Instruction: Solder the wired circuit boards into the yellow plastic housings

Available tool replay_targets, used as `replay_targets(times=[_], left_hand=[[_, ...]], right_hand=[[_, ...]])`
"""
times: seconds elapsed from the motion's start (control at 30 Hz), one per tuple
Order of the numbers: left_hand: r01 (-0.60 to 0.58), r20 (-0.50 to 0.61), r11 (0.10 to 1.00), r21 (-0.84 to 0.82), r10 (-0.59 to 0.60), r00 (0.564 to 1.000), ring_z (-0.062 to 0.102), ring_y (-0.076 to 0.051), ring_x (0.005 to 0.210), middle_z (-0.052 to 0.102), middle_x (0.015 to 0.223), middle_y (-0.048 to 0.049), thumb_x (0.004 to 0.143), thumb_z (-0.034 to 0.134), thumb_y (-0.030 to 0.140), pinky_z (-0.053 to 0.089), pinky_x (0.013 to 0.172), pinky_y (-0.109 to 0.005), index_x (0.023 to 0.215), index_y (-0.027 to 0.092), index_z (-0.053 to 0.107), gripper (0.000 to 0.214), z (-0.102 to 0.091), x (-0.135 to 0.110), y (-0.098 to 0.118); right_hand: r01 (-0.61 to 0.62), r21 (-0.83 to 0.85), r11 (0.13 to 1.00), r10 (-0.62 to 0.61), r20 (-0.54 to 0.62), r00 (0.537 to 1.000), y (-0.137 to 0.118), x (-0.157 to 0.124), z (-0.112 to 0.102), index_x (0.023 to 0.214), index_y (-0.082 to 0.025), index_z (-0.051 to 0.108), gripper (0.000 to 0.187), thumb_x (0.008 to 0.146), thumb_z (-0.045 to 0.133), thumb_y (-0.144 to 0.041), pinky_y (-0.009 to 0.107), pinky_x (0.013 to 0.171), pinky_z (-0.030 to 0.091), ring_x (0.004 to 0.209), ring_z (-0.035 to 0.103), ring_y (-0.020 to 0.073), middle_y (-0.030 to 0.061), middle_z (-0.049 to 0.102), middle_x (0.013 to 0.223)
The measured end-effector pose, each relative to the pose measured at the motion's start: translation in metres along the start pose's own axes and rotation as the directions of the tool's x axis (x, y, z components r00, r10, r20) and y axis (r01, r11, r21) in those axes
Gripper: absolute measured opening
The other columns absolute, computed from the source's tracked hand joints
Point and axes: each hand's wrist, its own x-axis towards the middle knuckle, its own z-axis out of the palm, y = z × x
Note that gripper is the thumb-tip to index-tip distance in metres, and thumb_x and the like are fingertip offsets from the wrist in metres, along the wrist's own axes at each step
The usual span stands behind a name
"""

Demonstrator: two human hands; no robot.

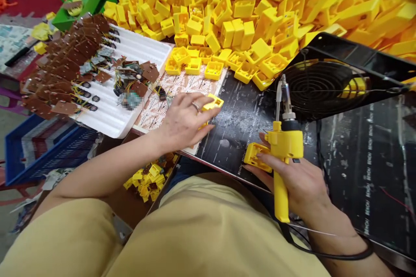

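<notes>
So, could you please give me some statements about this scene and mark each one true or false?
1. The right hand holds a yellow soldering gun. True.
2. The left hand rests on the blue crate. False: it touches a yellow housing on the table.
3. A black fan stands behind the soldering gun. True.
4. The white tray holds yellow housings. False: it holds brown circuit boards.
5. The yellow pile lies at the table's far side. True.

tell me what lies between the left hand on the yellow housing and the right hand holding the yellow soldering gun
In the head view, only bare black work mat, flecked with pale solder bits, lies between the left hand on the yellow plastic housing and the right hand gripping the yellow soldering gun.
</notes>
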Motion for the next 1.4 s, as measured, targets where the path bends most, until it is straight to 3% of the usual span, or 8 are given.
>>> replay_targets(times=[0.2,0.4,0.53,0.73,0.93,1.03,1.2,1.4], left_hand=[[0.147,0.213,0.989,-0.029,-0.137,0.967,0.059,-0.031,0.109,0.062,0.129,-0.0165,0.087,0.058,0.042,0.046,0.092,-0.043,0.131,0.013,0.058,0.052,0.016,0.042,-0.01],[0.139,0.368,0.794,-0.592,0.113,0.923,0.066,-0.018,0.098,0.07,0.114,-0.0055,0.093,0.045,0.029,0.051,0.086,-0.028,0.125,0.018,0.057,0.037,0.003,0.063,0.012],[0.195,0.497,0.811,-0.552,0.132,0.858,0.068,-0.014,0.089,0.072,0.102,-0.0044,0.095,0.034,0.016,0.052,0.079,-0.025,0.118,0.017,0.058,0.033,0.003,0.066,0.03],[-0.053,0.343,0.998,-0.04,0.063,0.937,0.068,-0.023,0.094,0.069,0.114,-0.0109,0.099,0.038,0.023,0.049,0.074,-0.033,0.119,0.017,0.063,0.033,-0.008,0.052,0.027],[-0.257,0.458,0.952,-0.168,0.307,0.834,0.061,-0.029,0.117,0.06,0.138,-0.0128,0.092,0.057,0.038,0.045,0.093,-0.041,0.141,0.023,0.05,0.052,-0.027,0.027,0.025],[-0.167,0.41,0.986,-0.027,0.163,0.897,0.067,-0.026,0.104,0.061,0.136,-0.0157,0.093,0.055,0.028,0.047,0.083,-0.037,0.133,0.018,0.058,0.041,-0.018,0.019,0.042],[-0.033,0.06,0.999,0.026,0.032,0.998,0.07,-0.026,0.092,0.058,0.139,-0.0195,0.095,0.039,0.064,0.049,0.074,-0.037,0.134,0.019,0.057,0.062,0.007,0.009,0.062],[0.023,0.048,0.99,-0.14,-0.016,0.999,0.058,-0.028,0.125,0.058,0.139,-0.0163,0.1,0.042,0.04,0.047,0.102,-0.043,0.137,0.016,0.054,0.046,-0.009,-0.019,0.003]], right_hand=[[0.018,-0.047,0.999,-0.019,-0.015,1.0,-0.006,0.011,-0.005,0.117,-0.02,0.055,0.045,0.079,0.078,-0.026,0.031,0.075,0.057,0.092,0.07,0.0206,0.006,0.072,0.102],[-0.054,-0.066,0.996,0.05,-0.06,0.997,-0.008,0.006,-0.006,0.118,-0.023,0.053,0.042,0.082,0.075,-0.021,0.028,0.069,0.055,0.085,0.07,0.0174,0.0035,0.072,0.1],[-0.041,-0.083,0.996,0.036,-0.06,0.998,-0.009,0.01,-0.006,0.114,-0.019,0.055,0.035,0.084,0.073,-0.023,0.026,0.062,0.052,0.068,0.065,0.0141,0.0026,0.071,0.088],[-0.029,-0.1,0.995,0.022,-0.065,0.998,-0.008,0.009,-0.005,0.112,-0.016,0.056,0.033,0.085,0.072,-0.025,0.025,0.059,0.05,0.063,0.061,0.0132,0.0025,0.067,0.08],[-0.03,-0.079,0.996,0.025,-0.071,0.997,-0.006,0.007,-0.005,0.113,-0.016,0.055,0.037,0.083,0.074,-0.024,0.025,0.063,0.053,0.066,0.064,0.0137,0.0024,0.068,0.082],[-0.034,-0.061,0.998,0.029,-0.075,0.997,-0.006,0.006,-0.004,0.115,-0.017,0.054,0.041,0.081,0.076,-0.022,0.026,0.067,0.055,0.077,0.069,0.0165,0.0032,0.069,0.085],[-0.019,-0.017,1.0,0.017,-0.084,0.996,-0.004,0.002,-0.002,0.12,-0.017,0.055,0.046,0.08,0.076,-0.022,0.029,0.076,0.058,0.093,0.071,0.0207,0.0104,0.07,0.109],[-0.036,-0.024,0.999,0.034,-0.067,0.997,-0.012,0.006,-0.005,0.119,-0.017,0.056,0.049,0.078,0.079,-0.032,0.035,0.078,0.057,0.089,0.07,0.0228,0.0109,0.07,0.104]])
